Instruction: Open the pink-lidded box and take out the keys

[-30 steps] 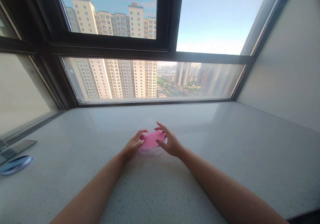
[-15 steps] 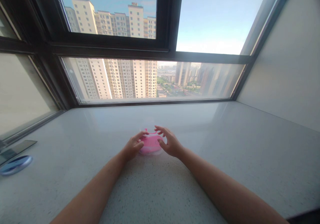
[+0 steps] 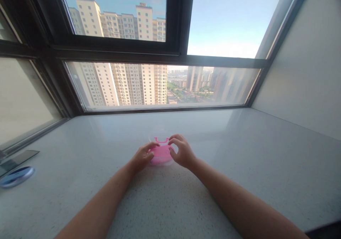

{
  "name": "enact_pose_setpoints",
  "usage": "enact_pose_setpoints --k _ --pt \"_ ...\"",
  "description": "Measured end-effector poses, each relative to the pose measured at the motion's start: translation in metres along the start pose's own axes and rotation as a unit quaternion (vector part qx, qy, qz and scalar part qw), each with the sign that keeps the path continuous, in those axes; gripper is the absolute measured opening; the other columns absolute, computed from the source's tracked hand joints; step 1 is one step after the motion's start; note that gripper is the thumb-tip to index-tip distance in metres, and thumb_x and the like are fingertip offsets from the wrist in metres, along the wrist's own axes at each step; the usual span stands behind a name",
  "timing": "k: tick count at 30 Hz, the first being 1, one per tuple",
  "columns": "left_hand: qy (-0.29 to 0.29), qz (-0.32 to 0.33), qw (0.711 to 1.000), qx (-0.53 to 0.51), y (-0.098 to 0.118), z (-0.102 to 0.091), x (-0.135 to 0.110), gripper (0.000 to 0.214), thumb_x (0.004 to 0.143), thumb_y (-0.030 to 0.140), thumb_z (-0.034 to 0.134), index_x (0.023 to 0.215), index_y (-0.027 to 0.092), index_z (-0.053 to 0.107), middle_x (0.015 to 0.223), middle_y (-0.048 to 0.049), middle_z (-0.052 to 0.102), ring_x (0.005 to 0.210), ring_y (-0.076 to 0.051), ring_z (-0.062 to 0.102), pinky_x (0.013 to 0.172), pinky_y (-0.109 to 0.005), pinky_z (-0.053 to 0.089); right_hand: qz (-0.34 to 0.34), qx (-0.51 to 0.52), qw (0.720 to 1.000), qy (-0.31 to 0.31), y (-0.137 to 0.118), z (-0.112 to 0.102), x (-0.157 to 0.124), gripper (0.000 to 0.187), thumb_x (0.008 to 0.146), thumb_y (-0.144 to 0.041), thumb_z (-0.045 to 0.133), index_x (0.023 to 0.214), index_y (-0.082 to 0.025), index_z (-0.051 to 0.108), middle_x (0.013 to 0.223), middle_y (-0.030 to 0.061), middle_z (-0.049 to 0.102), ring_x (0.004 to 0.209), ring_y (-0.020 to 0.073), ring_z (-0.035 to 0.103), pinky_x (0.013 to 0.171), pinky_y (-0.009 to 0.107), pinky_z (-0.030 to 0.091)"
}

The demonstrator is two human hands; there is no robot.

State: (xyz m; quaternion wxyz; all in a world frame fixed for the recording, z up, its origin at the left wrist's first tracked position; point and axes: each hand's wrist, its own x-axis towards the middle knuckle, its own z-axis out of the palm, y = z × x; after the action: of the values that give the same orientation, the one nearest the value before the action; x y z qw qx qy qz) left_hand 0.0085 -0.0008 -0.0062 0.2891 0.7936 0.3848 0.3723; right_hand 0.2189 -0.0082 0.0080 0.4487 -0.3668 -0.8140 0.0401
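A small see-through container [image 3: 163,163] with a pink lid [image 3: 162,152] sits on the pale speckled counter, between my two hands. Behind the lid shows a thin pink handle [image 3: 161,141], curved like a U. My left hand [image 3: 143,156] is closed on the container's left side, its thumb by the near edge and its fingers across the far side. At the right edge, my right hand [image 3: 182,151] curls its thumb and fingers round the lid's rim. Parts of both container sides are hidden behind my fingers.
On the left of the speckled counter [image 3: 165,203] lie a blue oval object [image 3: 17,176] and a dark flat piece [image 3: 22,159]. Dark window frames [image 3: 119,56] rise behind the counter, and a white wall [image 3: 303,75] borders it on the right.
My right hand's fingers have curled in and come down to the lid's right edge, uncovering more of the pink handle. The left hand and the container have hardly moved.
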Motion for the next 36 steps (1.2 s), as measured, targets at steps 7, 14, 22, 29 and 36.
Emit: enact_pose_setpoints --k 7,14,22,29,36 --pt "-0.018 0.021 0.999 0.021 0.005 -0.002 0.002 0.031 0.075 0.024 0.042 0.098 0.015 0.061 0.097 -0.0070 0.061 0.093 -0.022 0.053 0.085 -0.033 0.041 -0.074 0.041 0.995 -0.056 -0.010 -0.004 -0.001 0.022 0.077 -0.010 0.042 0.094 -0.019 0.052 0.085 0.0070 0.055 0.080 0.0181 0.051 0.072 0.032 0.044" --pt "-0.041 0.050 0.997 0.029 0.007 -0.004 0.004 0.031 0.078 0.029 0.040 0.083 0.013 0.065 0.091 -0.0075 0.061 0.088 -0.021 0.053 0.083 -0.031 0.041 -0.107 0.057 0.991 -0.051 -0.015 -0.003 -0.002 0.034 0.080 -0.009 0.041 0.110 -0.022 0.049 0.095 0.0075 0.056 0.089 0.0185 0.052 0.083 0.035 0.043" --pt "-0.035 0.031 0.998 0.045 0.010 -0.003 0.004 0.026 0.075 0.023 0.039 0.080 0.013 0.063 0.088 -0.0054 0.061 0.085 -0.020 0.052 0.079 -0.030 0.042 -0.099 0.033 0.995 -0.003 -0.007 -0.002 -0.003 0.036 0.083 -0.009 0.037 0.114 -0.023 0.048 0.099 0.0089 0.055 0.093 0.0209 0.050 0.080 0.037 0.044" --pt "-0.012 0.022 0.999 0.034 0.011 -0.002 0.002 0.029 0.075 0.021 0.039 0.093 0.014 0.062 0.089 -0.0044 0.062 0.084 -0.019 0.054 0.077 -0.028 0.042 -0.054 0.048 0.996 0.054 -0.005 -0.001 -0.003 0.030 0.083 -0.010 0.037 0.106 -0.021 0.054 0.097 0.0096 0.055 0.093 0.0208 0.050 0.082 0.038 0.043" --pt "0.034 -0.013 0.998 0.048 0.003 -0.001 0.001 0.026 0.075 0.022 0.042 0.093 0.015 0.059 0.093 -0.0051 0.064 0.087 -0.018 0.057 0.077 -0.027 0.043 0.072 0.076 0.975 0.198 0.015 0.002 0.001 0.021 0.083 -0.016 0.040 0.095 -0.017 0.056 0.089 0.0075 0.057 0.082 0.0170 0.054 0.070 0.030 0.045"
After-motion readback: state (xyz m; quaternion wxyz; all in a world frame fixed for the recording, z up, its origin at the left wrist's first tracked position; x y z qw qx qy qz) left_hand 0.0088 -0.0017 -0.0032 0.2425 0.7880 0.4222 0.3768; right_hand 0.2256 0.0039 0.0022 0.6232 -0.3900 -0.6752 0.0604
